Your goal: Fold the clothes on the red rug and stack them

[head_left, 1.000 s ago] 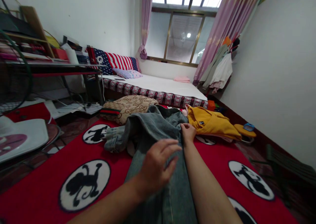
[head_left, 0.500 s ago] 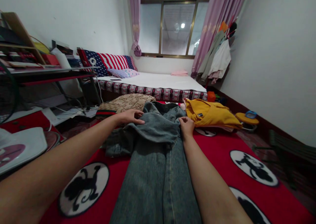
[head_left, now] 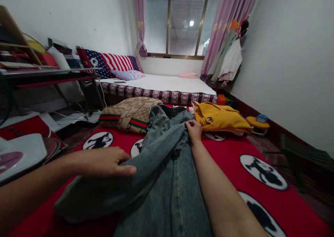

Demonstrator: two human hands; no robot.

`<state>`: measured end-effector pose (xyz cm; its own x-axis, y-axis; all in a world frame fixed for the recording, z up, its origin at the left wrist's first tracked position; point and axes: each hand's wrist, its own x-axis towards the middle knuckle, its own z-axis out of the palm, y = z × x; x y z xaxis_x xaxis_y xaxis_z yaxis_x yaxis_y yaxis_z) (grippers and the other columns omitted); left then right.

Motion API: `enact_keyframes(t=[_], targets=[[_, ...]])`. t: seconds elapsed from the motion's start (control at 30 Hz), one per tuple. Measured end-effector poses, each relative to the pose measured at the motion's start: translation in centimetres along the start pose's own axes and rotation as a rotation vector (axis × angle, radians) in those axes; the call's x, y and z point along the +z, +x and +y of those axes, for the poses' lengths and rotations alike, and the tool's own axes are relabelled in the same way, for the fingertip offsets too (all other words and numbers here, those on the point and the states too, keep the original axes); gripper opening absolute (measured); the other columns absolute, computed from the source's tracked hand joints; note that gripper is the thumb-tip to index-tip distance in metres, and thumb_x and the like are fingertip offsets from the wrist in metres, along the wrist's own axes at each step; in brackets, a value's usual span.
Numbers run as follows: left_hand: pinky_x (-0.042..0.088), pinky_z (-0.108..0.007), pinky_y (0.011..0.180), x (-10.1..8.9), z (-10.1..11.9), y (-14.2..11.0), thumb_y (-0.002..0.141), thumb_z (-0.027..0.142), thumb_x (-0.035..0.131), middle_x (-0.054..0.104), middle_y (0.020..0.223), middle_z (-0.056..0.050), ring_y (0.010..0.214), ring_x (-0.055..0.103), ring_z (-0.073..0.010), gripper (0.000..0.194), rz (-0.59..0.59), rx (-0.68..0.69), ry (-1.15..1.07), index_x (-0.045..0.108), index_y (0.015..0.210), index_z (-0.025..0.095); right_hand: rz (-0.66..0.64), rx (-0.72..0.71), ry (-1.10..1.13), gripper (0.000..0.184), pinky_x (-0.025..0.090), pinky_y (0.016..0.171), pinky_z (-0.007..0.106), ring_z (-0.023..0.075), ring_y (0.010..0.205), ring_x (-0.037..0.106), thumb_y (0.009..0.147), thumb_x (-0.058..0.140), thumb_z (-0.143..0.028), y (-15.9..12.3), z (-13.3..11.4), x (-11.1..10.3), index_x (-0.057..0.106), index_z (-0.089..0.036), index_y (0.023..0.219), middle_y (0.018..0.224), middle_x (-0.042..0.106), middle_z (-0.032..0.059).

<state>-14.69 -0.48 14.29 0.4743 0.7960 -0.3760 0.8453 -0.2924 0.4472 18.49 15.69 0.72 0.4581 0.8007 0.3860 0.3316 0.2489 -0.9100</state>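
A long blue denim garment (head_left: 161, 195) lies lengthwise before me, its dark-lined upper opening at the far end. One tube-like part of it (head_left: 146, 167), a sleeve or a leg, slants down to the left, blurred at its end. Over this part hovers or rests my left hand (head_left: 109, 162), thumb and fingers apart; whether it presses the cloth I cannot tell. My right hand (head_left: 193, 129) pinches the garment's right edge near the top. Beneath everything spreads a red blanket (head_left: 221, 160) with black figures in white circles.
Beyond the garment's left side sits a folded beige patterned piece of clothing (head_left: 127, 113); on its right, a folded yellow garment (head_left: 221, 117). A bed (head_left: 161, 84) stands under the window. A cluttered desk (head_left: 78, 71) is left, a dark folding stool (head_left: 302, 153) right.
My left hand has moved down and left, and the tube-like denim part has swung out from its bunched position toward the lower left. My right hand keeps its pinch at the edge.
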Motion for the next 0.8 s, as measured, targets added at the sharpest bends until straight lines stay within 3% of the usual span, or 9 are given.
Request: enact_keyframes(t=[0.07,0.1,0.27,0.33,0.47,0.57,0.63,0.73,0.8], targets=[[0.048,-0.028,0.066,1.0,-1.3,1.3,0.081,0.075,0.04,0.07,0.078,-0.007,0.072,0.064,-0.0233,0.066,-0.147,-0.057,-0.177,0.072,0.076,0.017,-0.002,-0.01,0.007,0.013,0.052,0.057,0.03,0.0192,0.053,0.064,0.07,0.063,-0.03,0.0,0.1,0.1,0.067,-0.018,0.072,0.063,0.067,0.0037],[0.049,-0.029,0.07,1.5,-1.7,2.2,0.082,0.075,0.037,0.071,0.083,-0.007,0.076,0.065,-0.0239,0.068,-0.149,-0.044,-0.277,0.072,0.079,0.017,-0.003,-0.015,0.011,0.013,0.052,0.057,0.03,0.0193,0.053,0.064,0.069,0.063,-0.03,0.0,0.2,0.1,0.067,-0.018,0.072,0.061,0.067,0.0034],[0.051,-0.031,0.078,1.5,-1.4,5.4,0.071,0.064,0.064,0.072,0.097,-0.005,0.091,0.065,-0.0261,0.053,0.029,0.123,-0.516,0.069,0.098,0.018,0.006,-0.036,0.015,0.016,0.051,0.057,0.031,0.0192,0.052,0.063,0.069,0.062,-0.033,0.1,0.2,0.0,0.066,-0.017,0.072,0.06,0.065,0.0022],[0.051,-0.033,0.077,-0.1,-0.8,5.7,0.071,0.057,0.066,0.072,0.092,-0.006,0.087,0.065,-0.0266,0.046,0.188,0.137,-0.428,0.07,0.094,0.017,0.03,-0.041,0.012,0.019,0.051,0.057,0.03,0.0188,0.054,0.062,0.071,0.06,-0.035,0.1,0.1,-0.1,0.067,-0.017,0.075,0.063,0.066,0.0027],[0.048,-0.037,0.083,-4.1,-1.4,6.3,0.069,0.043,0.068,0.071,0.087,-0.01,0.093,0.062,-0.0307,0.03,0.673,0.054,0.004,0.072,0.086,0.019,0.123,-0.073,0.003,0.023,0.049,0.059,0.03,0.0184,0.056,0.06,0.072,0.057,-0.038,0.0,-0.5,-0.3,0.066,-0.016,0.077,0.065,0.065,0.0038],[0.047,-0.038,0.083,-5.1,-2.1,7.8,0.061,0.039,0.076,0.072,0.088,-0.011,0.093,0.062,-0.0318,0.033,0.599,-0.052,0.27,0.074,0.088,0.02,0.161,-0.099,0.001,0.019,0.047,0.063,0.031,0.0186,0.059,0.058,0.069,0.057,-0.035,-0.2,-0.9,-0.3,0.065,-0.018,0.071,0.063,0.063,0.0026],[0.047,-0.035,0.081,-4.6,-1.8,9.3,0.061,0.045,0.076,0.072,0.095,-0.01,0.091,0.063,-0.03,0.043,0.524,-0.008,0.322,0.074,0.097,0.021,0.176,-0.104,0.01,0.015,0.045,0.064,0.03,0.0181,0.06,0.056,0.067,0.056,-0.033,-0.2,-1.1,-0.3,0.062,-0.019,0.066,0.06,0.061,0.0009],[0.048,-0.029,0.077,-3.4,0.1,11.7,0.077,0.054,0.061,0.073,0.1,-0.008,0.09,0.066,-0.0249,0.047,0.567,0.137,0.2,0.072,0.108,0.022,0.195,-0.096,0.031,0.013,0.043,0.061,0.028,0.0167,0.057,0.053,0.066,0.05,-0.031,-0.3,-1.3,-0.3,0.057,-0.021,0.062,0.054,0.055,-0.0024],[0.048,-0.028,0.077,-2.8,1.8,13.1,0.085,0.049,0.051,0.074,0.1,-0.007,0.091,0.066,-0.0228,0.041,0.599,0.185,0.173,0.073,0.106,0.021,0.21,-0.086,0.047,0.013,0.041,0.058,0.027,0.0161,0.055,0.05,0.066,0.047,-0.031,-0.2,-1.4,-0.4,0.055,-0.022,0.061,0.052,0.052,-0.0038]])
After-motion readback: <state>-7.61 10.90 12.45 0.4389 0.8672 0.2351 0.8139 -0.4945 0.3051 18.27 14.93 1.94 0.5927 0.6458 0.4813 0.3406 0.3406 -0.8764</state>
